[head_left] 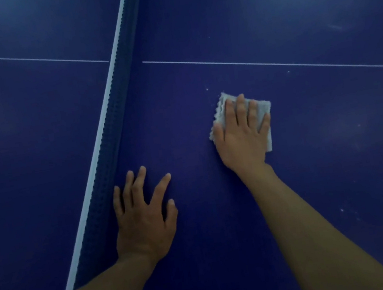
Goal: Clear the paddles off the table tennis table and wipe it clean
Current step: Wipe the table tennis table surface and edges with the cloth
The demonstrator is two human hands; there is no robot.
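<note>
Wiping looks to be the step in hand: no paddle is in view, and the right hand lies flat, fingers straight, pressing a folded grey cloth onto the blue table, near its white line. The left hand rests spread and empty beside the net. Next, I judge, the cloth should sweep over the pale specks just beyond it. The dim table fills the view, and nothing of the room shows.

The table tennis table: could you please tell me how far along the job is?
No paddles show on the visible table, so clearing looks done. The right hand presses a cloth flat on it; the left hand rests by the net. White specks remain to wipe.
</note>
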